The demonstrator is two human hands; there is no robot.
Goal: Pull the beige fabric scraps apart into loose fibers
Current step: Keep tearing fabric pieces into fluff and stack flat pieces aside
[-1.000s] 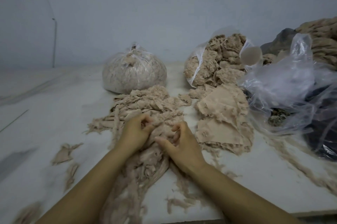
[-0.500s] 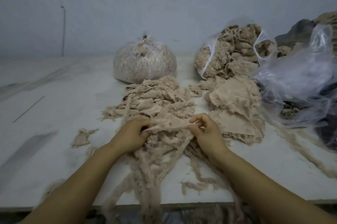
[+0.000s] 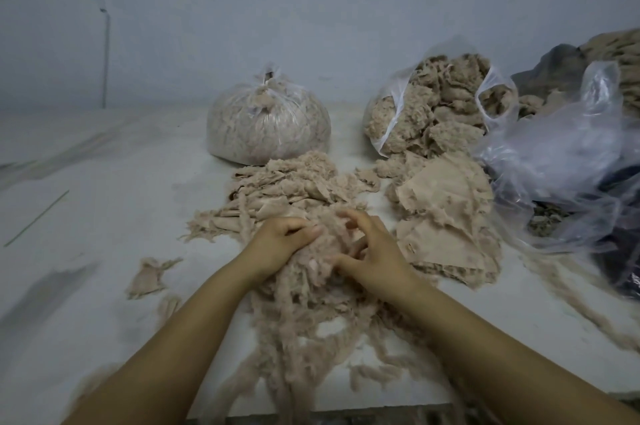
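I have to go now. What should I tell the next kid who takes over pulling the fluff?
Left hand: fingers curled, gripping the fluff heap in front of you.
Right hand: fingers curled into the same heap, picking at it.
Scraps: one pile just behind the hands, flatter pieces to the right, more in the open bag behind those.
Done: the loose fibers under the hands, trailing to the table's near edge; the tied bag seems to hold similar fluff.
Left: both scrap piles and the open bag look mostly unpulled.

tied bag (image 3: 268, 120) behind scrap pile (image 3: 294, 189)
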